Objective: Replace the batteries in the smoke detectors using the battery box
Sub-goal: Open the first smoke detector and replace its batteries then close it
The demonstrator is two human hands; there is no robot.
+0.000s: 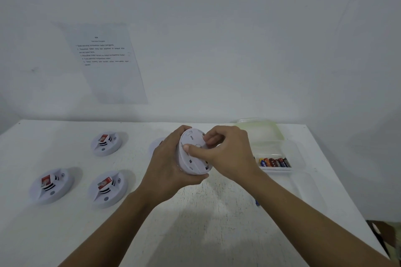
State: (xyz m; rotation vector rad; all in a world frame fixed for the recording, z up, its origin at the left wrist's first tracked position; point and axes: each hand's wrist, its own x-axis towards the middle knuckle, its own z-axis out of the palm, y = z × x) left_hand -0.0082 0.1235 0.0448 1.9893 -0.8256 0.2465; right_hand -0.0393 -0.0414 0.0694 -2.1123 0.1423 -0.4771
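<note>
A white table [206, 223] stands against a bare white wall. At frame centre the left hand [167, 162] grips a smoke detector [194, 154] above the table, back toward the camera. The right hand [227, 154] pinches its back cover, apparently still closed. Three more detectors [107, 188] lie at lower left, seemingly untouched. At right, the open battery box [280, 151] holds batteries [275, 162]. Most of the work remains.

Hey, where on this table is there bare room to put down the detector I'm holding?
For the held detector, bare table lies in the near middle, right of the nearest detector. The left is crowded with that one and two more detectors. The right holds the battery box, with a lid behind it.
</note>
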